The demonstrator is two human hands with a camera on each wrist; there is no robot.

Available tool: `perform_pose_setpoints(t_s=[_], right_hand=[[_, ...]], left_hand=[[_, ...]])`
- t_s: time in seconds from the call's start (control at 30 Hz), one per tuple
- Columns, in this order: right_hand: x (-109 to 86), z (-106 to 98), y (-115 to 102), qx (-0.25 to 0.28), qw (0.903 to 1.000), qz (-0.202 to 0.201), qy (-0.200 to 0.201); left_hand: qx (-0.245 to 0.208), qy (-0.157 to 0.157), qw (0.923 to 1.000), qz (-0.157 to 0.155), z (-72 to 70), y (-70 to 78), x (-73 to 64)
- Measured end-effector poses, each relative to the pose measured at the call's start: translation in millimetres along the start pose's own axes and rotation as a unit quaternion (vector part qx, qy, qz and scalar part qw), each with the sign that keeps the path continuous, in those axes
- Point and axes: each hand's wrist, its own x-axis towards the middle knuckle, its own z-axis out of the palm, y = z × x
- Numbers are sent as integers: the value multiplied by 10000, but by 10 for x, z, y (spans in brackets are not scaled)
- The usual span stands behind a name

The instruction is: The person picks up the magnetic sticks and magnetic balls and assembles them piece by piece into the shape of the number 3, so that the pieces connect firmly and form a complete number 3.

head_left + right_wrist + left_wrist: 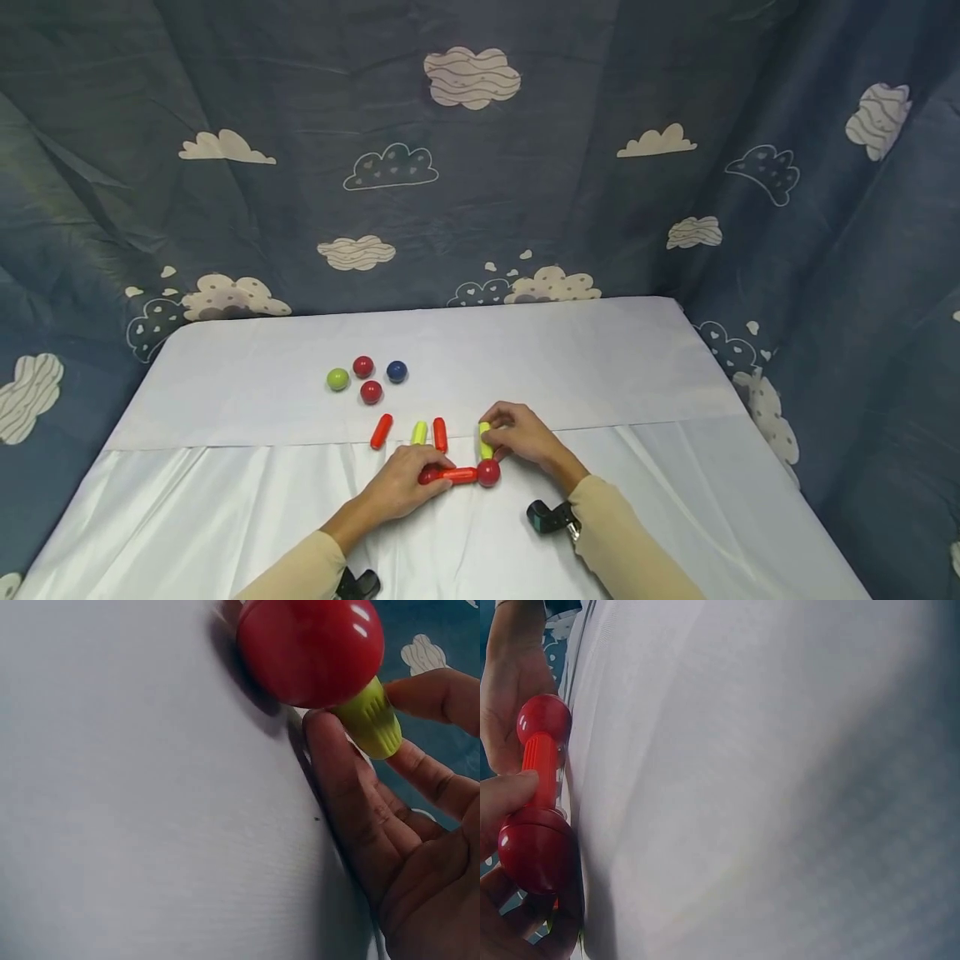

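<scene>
Two red balls stand at the ends of a ribbed red rod (pixel 460 475), forming a dumbbell shape on the white cloth. My left hand (pixel 402 483) grips its left end. The left wrist view shows the thumb on the rod and the fingers around the nearer red ball (pixel 538 851). At the right-hand red ball (pixel 488 472), my right hand (pixel 525 433) pinches a yellow-green rod (pixel 485 440) between thumb and fingers. This rod points away from me, its near end right at the ball. In the right wrist view, the red ball (pixel 311 649) covers that end.
Beyond my left hand lie two loose red rods, one farther left (pixel 381 432) and one nearer (pixel 440 435), with a yellow-green rod (pixel 419 432) between them. Farther back sit a green ball (pixel 337 379), a blue ball (pixel 397 372) and two red balls. A cloud-patterned curtain (pixel 480 208) hangs behind the table.
</scene>
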Motion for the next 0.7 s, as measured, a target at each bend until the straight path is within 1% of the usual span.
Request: perform_pose_setpoints(t_s=[0.07, 0.17, 0.27, 0.37, 0.5, 0.7], right_hand=[[33, -26, -16, -184, 9998, -37, 29], [70, -74, -107, -645, 9978, -140, 79], [113, -117, -227, -1194, 9924, -265, 124], [170, -143, -342, -1550, 9873, -346, 84], [258, -168, -479, -1771, 9832, -430, -67], [472, -185, -607, -1691, 9817, -663, -566]], left_hand=[[6, 10, 10000, 31, -3, 0, 6], [-5, -5, 10000, 24, -8, -2, 14], [-2, -40, 10000, -7, -13, -3, 17], [13, -85, 10000, -46, -16, -2, 13], [38, -127, 9999, -60, -14, 2, 14], [108, -137, 9998, -28, -23, 3, 25]])
